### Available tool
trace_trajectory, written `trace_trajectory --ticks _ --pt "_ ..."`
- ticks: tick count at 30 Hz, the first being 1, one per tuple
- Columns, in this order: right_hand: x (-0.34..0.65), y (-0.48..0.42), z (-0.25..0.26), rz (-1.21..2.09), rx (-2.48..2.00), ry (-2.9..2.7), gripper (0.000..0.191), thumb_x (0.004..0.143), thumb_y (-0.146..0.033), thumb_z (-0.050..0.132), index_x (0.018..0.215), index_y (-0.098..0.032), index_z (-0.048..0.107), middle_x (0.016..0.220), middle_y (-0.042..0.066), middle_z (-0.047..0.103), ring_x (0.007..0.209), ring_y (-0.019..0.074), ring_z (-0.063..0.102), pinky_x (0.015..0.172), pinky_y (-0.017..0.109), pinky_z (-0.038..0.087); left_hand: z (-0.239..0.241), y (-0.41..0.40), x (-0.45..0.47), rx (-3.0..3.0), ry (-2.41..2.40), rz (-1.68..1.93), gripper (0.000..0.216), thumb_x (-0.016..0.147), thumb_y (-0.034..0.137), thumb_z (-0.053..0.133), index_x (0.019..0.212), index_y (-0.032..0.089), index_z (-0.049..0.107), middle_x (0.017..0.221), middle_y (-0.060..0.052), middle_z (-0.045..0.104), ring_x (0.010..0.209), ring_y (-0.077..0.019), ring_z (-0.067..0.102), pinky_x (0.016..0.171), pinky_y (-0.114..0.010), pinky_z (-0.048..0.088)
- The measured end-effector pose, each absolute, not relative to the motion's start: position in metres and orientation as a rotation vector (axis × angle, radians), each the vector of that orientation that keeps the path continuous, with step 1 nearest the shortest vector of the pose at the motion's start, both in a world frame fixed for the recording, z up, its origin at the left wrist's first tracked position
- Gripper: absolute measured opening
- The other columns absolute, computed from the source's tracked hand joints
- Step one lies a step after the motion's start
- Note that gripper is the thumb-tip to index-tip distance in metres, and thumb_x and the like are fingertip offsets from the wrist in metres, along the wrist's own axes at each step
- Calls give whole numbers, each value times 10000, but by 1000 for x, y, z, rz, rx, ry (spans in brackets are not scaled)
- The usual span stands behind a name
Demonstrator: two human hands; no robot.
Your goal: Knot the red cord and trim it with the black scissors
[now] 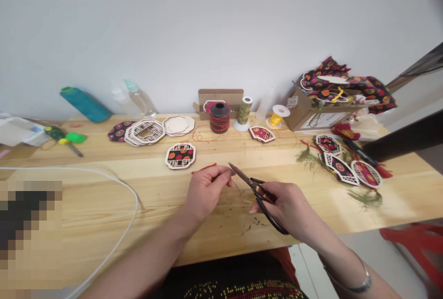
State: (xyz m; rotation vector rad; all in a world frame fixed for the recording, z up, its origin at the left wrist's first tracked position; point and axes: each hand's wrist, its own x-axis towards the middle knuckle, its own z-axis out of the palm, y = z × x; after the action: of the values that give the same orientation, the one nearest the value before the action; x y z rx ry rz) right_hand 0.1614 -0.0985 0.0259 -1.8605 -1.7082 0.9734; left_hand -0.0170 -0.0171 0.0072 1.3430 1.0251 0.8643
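Near the table's front edge, midway along: your left hand pinches a red thread between thumb and fingertips, a short end showing above the knuckles. Your right hand grips black scissors by the loops, blade tip just beside the left fingertips. Farther back, a patterned wooden frame lies flat. Toward the back edge, a dark thread spool stands upright.

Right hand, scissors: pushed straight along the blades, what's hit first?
Probably the red thread pinched by the left hand; the scissors in the right hand point just past its fingertips. Depth unclear.
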Motion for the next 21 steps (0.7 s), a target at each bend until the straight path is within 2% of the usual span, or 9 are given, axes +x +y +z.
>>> trace_trajectory --ticks 3,5,9,13,17,21 --pt "166 -104 32 1141 -1803 -1791 228 794 -353 603 661 -172 641 568 -26 565 521 84 414 480 213 296 2 -14 -18 1175 1079 919 169 747 284 647 649 148 674 585 10 585 458 -54 360 439 -202 261" --pt "170 -108 37 1171 -1807 -1934 199 765 -342 639 645 -183 636 561 -36 569 515 82 424 480 215 283 0 -12 -19 1062 1082 955 164 732 299 667 683 142 678 592 19 569 422 -30 288 405 -195 194" --pt "179 -116 41 975 -1919 -2190 121 691 -262 686 630 -190 610 596 -30 609 537 93 477 511 224 289 -1 -10 -20 949 1062 971 177 717 312 688 732 136 689 606 18 557 425 -15 303 400 -169 189" --pt "198 -124 42 781 -2058 -2272 52 692 -162 595 667 -207 601 670 -14 650 589 123 550 535 229 324 1 -11 -19 879 1032 942 206 695 319 711 723 116 690 585 19 540 413 -2 287 396 -158 165" --pt "230 -128 41 624 -2333 -2078 154 798 -307 519 853 -247 650 805 24 699 678 180 631 574 254 398 5 -12 -19 816 986 940 300 688 391 717 744 96 700 594 2 547 418 0 290 398 -157 158" --pt "257 -124 27 390 -2650 -1924 237 813 -364 487 842 -198 654 756 87 695 675 243 651 550 292 419 10 -12 -19 709 929 914 548 709 591 616 776 56 710 612 -47 569 419 -9 250 399 -177 116"
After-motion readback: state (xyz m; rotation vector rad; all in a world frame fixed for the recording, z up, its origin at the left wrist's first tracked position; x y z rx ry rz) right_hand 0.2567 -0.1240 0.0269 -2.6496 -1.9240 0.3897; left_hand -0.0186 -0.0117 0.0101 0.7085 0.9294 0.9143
